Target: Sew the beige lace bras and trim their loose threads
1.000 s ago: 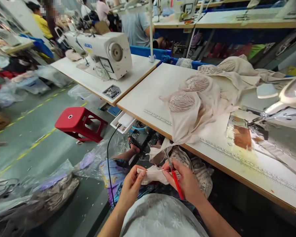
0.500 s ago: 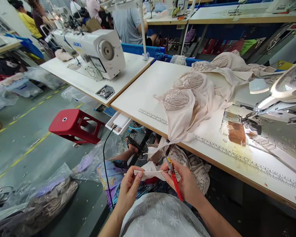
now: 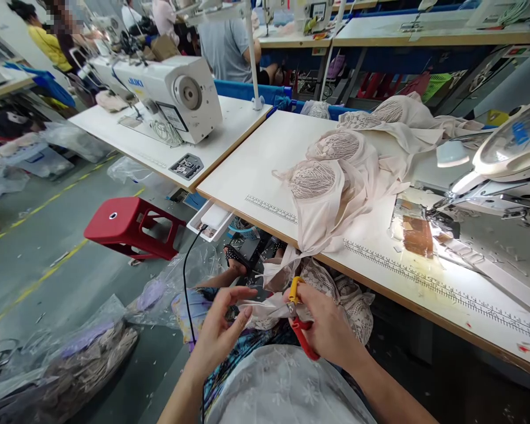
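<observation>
My left hand (image 3: 221, 327) is over my lap with thumb and fingers apart, close beside a pale beige fabric band (image 3: 269, 307). I cannot tell whether a fingertip touches the band. In my right hand (image 3: 329, 324) is a pair of small scissors (image 3: 300, 333) with red and yellow handles. The band's right end runs up to the right hand's fingers, where the grip on it is hidden. Beige lace bras (image 3: 318, 179) lie joined in a row on the table, and one end hangs over its front edge. More beige lace (image 3: 355, 309) rests below that edge, beside my right hand.
A sewing machine with a lamp (image 3: 453, 154) stands on the right of the white table (image 3: 256, 159). Another sewing machine (image 3: 189, 97) is at the left. A red stool (image 3: 115, 218) and plastic bags (image 3: 92, 347) are on the floor. Several people sit farther back.
My left fingers have spread from their pinch on the band. The scissors have turned in my right hand, their yellow part now standing higher. The view has shifted slightly.
</observation>
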A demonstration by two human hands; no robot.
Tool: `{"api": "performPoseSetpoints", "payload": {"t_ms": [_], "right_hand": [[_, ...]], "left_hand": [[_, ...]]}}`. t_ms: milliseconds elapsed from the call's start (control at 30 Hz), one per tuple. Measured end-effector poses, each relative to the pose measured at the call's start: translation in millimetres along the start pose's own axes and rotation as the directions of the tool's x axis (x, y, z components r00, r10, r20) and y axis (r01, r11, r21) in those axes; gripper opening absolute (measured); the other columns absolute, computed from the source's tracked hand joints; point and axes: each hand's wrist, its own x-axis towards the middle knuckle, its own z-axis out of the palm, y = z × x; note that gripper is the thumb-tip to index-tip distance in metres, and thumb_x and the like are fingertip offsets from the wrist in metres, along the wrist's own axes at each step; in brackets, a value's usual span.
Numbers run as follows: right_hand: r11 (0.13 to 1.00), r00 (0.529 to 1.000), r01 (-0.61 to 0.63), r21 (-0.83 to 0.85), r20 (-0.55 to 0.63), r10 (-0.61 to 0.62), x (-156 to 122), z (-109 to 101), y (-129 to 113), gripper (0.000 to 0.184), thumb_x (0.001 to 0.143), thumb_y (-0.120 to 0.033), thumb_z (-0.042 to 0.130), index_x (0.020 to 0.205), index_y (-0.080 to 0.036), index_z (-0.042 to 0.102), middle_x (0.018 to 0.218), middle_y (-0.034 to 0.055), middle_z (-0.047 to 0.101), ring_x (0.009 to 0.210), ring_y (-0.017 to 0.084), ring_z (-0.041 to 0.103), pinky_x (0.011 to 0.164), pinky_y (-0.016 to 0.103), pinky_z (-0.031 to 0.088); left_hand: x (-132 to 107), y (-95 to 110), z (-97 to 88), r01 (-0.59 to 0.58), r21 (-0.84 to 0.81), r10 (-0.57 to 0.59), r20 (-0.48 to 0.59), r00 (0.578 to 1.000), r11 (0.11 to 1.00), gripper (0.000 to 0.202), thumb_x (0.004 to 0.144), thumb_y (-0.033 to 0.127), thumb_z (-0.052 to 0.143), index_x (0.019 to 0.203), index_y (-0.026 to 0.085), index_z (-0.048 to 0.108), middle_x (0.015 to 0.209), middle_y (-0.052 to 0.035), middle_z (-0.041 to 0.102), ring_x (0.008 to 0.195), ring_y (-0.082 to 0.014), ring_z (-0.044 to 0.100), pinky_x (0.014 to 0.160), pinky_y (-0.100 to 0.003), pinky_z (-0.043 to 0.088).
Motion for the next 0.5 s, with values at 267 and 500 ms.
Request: {"api": "performPoseSetpoints", "payload": {"t_ms": [267, 500], "right_hand": [[0.959, 0.974, 0.219, -0.182, -0.016, -0.225, 13, 13, -7, 0.019, 0.079, -0.004, 0.045, 0.086, -0.022, 0.049, 0.079, 0.0044, 0.059, 0.073, 0.020, 0.057, 0.066, 0.031, 0.049], [0.988, 0.990, -0.041, 0.147, -0.126, 0.060, 4, 1, -2, 0.015, 0.083, -0.014, 0.055, 0.096, -0.021, 0.057, 0.095, 0.0083, 0.068, 0.087, 0.023, 0.066, 0.075, 0.034, 0.055]], "left_hand": [[19, 37, 12.6, -0.179, 0.082, 0.143, 0.327, 0.934, 0.980, 0.045, 0.078, 0.006, 0.058, 0.118, 0.024, 0.070, 0.107, -0.0097, 0.075, 0.093, -0.0261, 0.070, 0.083, -0.033, 0.054], [36, 37, 18.4, 0.033, -0.030, -0.022, 0.322, 0.947, 0.999, 0.016, 0.085, 0.022, 0.062, 0.092, 0.019, 0.075, 0.083, -0.0084, 0.076, 0.078, -0.0247, 0.072, 0.074, -0.030, 0.056]]}}
